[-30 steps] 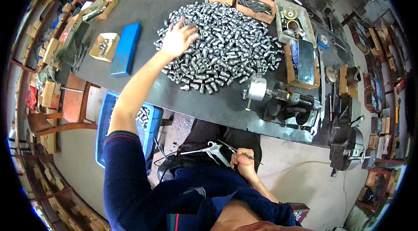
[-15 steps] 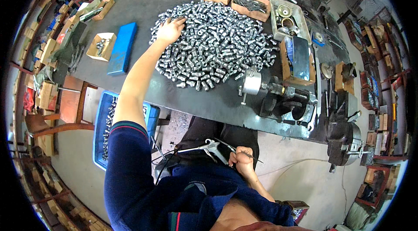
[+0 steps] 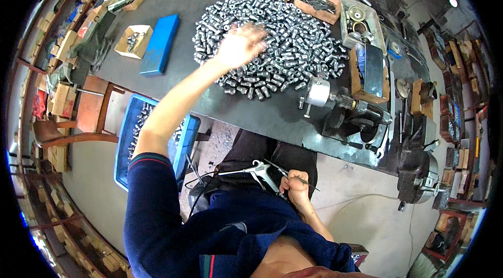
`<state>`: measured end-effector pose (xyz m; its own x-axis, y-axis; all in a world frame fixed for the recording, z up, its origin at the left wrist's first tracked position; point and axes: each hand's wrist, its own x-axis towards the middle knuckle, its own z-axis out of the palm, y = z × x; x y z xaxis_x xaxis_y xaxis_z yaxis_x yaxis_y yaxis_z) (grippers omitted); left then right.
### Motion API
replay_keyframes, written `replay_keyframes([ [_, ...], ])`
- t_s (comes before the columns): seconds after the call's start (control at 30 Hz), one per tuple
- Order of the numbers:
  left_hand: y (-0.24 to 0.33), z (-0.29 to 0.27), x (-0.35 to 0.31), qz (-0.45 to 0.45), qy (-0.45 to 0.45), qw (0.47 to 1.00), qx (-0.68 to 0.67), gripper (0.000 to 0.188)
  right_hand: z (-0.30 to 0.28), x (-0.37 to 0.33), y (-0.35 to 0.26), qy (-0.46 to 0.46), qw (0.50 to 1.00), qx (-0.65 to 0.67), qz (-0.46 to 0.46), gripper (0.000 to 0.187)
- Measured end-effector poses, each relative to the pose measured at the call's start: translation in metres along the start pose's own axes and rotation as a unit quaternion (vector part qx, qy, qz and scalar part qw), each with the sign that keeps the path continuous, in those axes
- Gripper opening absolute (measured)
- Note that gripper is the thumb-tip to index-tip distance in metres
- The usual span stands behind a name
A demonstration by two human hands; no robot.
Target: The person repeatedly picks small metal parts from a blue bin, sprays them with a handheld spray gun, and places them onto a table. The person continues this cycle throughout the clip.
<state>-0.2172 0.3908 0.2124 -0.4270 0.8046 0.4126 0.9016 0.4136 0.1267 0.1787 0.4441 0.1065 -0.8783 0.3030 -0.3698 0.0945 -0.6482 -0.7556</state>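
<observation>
My left hand [image 3: 241,46] is over a wide pile of short metal fittings [image 3: 293,42] on the dark workbench. Motion blurs it, but its fingers look stretched out, and no fitting shows in them. Whether it touches the pile cannot be made out. Down at my lap, my right hand [image 3: 297,186] is closed around a thin, dark pointed rod [image 3: 275,166], whose ends stick out on both sides of the fist. Beside that hand, a silver air blow gun [image 3: 259,169] lies across my lap.
A chuck fixture [image 3: 318,92] stands near the bench's front edge, with a vise [image 3: 419,173] further right. Left of the pile are a blue box [image 3: 160,45] and a small carton [image 3: 126,50]. A blue crate [image 3: 121,165] of fittings sits below, beside a wooden chair [image 3: 94,105].
My left hand has moved right, from the pile's left side toward its middle. The whole view has shifted slightly. My right hand still grips the rod at my lap.
</observation>
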Motion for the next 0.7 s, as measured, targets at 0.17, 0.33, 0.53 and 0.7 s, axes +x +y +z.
replay_keyframes([
  [0.17, -0.019, 0.021, -0.001, -0.012, -0.041, 0.996, 0.084, 0.038, 0.006, 0.000, 0.000, -0.001, 1.000, 0.000, -0.008, 0.038],
  [0.33, -0.034, 0.022, 0.006, -0.054, -0.060, 0.991, 0.109, 0.034, 0.000, -0.005, 0.000, -0.006, 1.000, 0.020, -0.011, 0.036],
  [0.53, -0.046, 0.030, 0.010, -0.105, -0.033, 0.987, 0.118, 0.034, 0.000, -0.007, -0.002, 0.005, 0.999, 0.048, -0.004, 0.028],
  [0.7, -0.060, 0.038, 0.008, -0.186, 0.025, 0.971, 0.145, 0.033, 0.001, -0.009, -0.004, 0.010, 0.998, 0.064, -0.001, 0.027],
])
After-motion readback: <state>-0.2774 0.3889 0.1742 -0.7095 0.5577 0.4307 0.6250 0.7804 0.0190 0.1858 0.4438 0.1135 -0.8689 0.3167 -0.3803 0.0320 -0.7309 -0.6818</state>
